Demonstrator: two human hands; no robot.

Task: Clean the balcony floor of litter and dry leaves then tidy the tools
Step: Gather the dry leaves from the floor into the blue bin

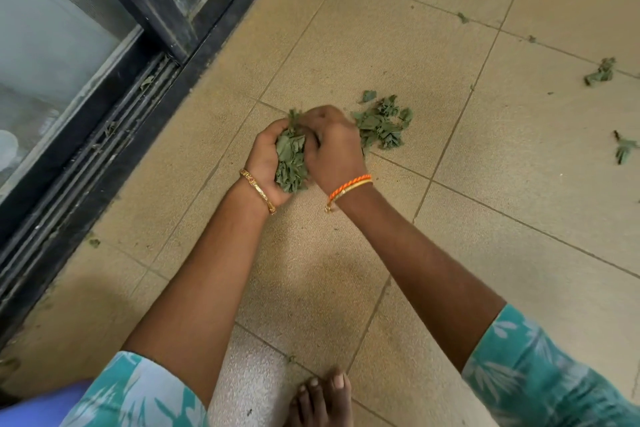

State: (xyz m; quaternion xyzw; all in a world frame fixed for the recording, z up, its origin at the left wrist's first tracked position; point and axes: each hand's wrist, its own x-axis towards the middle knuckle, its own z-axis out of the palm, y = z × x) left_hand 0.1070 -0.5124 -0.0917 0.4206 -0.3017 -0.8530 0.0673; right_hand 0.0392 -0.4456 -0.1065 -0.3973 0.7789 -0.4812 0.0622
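The bunch of leaves [291, 158] sits in the cupped left hand [265, 163], whose fingers curl up around it, just above the tiled floor [398, 55]. The right hand [332, 146] lies against the same bunch from the other side, fingers bent down over it, so both hands hold the leaves together. Just beside the right hand, a small leaf pile [382, 123] remains on the floor.

The main risk, in my judgement, is spilling. The bunch looks full and loose, with pieces standing out at the top and bottom, so if the hands open a little while lifting, dry bits may fall back on the floor. Reaching for the small pile with the right hand would leave the left hand alone with too much.

Further away, scattered leaves [601, 72] lie on the tiles to the right, well apart from each other, and some debris sits in the sliding door track [114, 135], where it is easy to miss. A bare foot [322, 399] is near the bottom edge; stepping on leaves could crush them.
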